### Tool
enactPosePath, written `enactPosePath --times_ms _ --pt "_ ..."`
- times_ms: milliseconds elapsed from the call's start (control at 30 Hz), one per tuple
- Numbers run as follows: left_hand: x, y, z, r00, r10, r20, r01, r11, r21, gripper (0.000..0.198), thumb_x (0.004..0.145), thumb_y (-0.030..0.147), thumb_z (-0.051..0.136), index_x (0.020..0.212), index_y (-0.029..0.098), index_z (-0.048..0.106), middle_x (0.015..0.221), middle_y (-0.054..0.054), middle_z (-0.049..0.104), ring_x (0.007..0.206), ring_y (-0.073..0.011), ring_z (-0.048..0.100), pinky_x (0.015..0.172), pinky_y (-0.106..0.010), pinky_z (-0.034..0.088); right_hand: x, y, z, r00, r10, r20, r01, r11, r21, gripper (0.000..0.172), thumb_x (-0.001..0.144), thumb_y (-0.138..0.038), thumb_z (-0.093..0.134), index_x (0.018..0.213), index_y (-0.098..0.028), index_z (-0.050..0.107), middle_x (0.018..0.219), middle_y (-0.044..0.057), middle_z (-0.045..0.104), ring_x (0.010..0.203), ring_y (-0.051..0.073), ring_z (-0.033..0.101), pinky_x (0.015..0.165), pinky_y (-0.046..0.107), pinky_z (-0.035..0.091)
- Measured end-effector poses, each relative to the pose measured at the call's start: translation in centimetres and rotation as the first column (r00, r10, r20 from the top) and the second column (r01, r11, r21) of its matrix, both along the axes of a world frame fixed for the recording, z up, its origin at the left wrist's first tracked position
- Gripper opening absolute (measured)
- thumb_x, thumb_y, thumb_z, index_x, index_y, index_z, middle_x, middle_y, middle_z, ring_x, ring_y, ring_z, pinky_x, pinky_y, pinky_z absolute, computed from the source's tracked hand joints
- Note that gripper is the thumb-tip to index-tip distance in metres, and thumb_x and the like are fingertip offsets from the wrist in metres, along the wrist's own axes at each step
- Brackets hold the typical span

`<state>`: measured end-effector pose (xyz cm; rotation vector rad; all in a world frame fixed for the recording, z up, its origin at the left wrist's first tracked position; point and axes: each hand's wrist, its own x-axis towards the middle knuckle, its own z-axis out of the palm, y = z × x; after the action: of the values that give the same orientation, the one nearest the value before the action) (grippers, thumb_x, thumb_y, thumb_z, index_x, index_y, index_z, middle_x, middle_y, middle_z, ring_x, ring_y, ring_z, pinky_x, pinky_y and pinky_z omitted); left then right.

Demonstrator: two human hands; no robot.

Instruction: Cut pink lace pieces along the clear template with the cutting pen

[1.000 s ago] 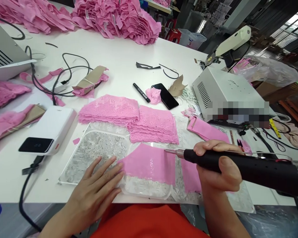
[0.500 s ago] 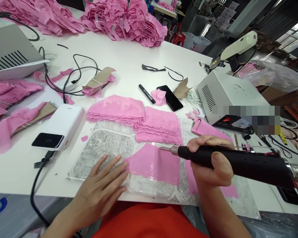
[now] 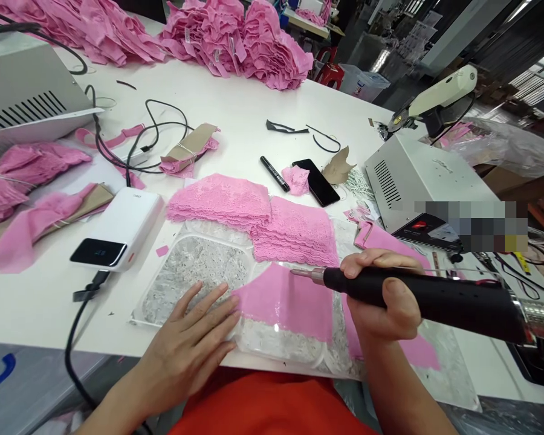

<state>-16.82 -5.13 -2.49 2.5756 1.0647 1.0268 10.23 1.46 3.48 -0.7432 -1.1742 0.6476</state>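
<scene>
My right hand point(image 3: 385, 296) is wrapped round a thick black handheld tool point(image 3: 448, 302) with a metal tip. That tip points left, over or on a smooth pink fabric piece point(image 3: 285, 302); contact is too small to tell. The fabric lies on a clear plastic sheet with rounded raised outlines point(image 3: 194, 266). Flat beside it, with fingers spread, my left hand point(image 3: 194, 338) touches the fabric's left corner. Just behind are two stacks of pink lace pieces, one on the left point(image 3: 220, 199) and one on the right point(image 3: 294, 229).
A white power bank point(image 3: 127, 223) with a cable stands at the left. Behind the lace lie a black marker point(image 3: 274, 174) and a phone point(image 3: 320, 184). Grey metal boxes stand at left point(image 3: 27, 78) and right point(image 3: 426, 175). Pink garments point(image 3: 231, 36) are heaped at the back.
The table and its objects have shifted slightly to the right in view. Both hands hold nearly the same pose, and the tool's tip remains over the pink fabric, slightly further left on it.
</scene>
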Motion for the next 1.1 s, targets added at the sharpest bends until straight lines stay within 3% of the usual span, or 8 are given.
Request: enactPosePath --times_ms 300,600,1100 --pt "-0.3 -0.1 0.2 0.999 -0.029 -0.018 0.030 0.999 0.016 0.031 0.092 0.011 0.059 0.123 0.011 0.061 0.126 -0.012 0.067 0.140 -0.0276 0.043 0.123 -0.050 0.022 -0.2 0.2 0.3 0.999 0.034 -0.016 -0.034 0.999 0.001 0.013 0.075 -0.022 0.059 0.084 -0.017 0.066 0.077 0.002 0.064 0.055 0.014 0.058 0.053 0.032 0.049" --pt "-0.8 -0.5 0.1 0.999 -0.012 -0.037 0.012 1.000 0.017 0.028 0.093 0.014 0.058 0.121 0.010 0.061 0.130 -0.012 0.065 0.141 -0.0281 0.040 0.123 -0.051 0.020 -3.0 0.7 0.3 0.992 0.115 -0.054 -0.117 0.993 -0.024 0.013 0.075 -0.025 0.060 0.085 -0.018 0.066 0.077 0.001 0.063 0.055 0.013 0.059 0.054 0.031 0.049" --pt "-0.8 -0.7 0.1 1.000 0.002 -0.018 -0.002 1.000 0.013 0.031 0.093 0.017 0.060 0.124 0.013 0.060 0.127 -0.010 0.067 0.140 -0.0273 0.043 0.122 -0.052 0.023 -3.3 0.7 0.0 0.993 0.118 -0.015 -0.118 0.992 -0.042 0.010 0.075 -0.024 0.060 0.081 -0.019 0.066 0.076 0.000 0.063 0.054 0.013 0.058 0.054 0.032 0.049"
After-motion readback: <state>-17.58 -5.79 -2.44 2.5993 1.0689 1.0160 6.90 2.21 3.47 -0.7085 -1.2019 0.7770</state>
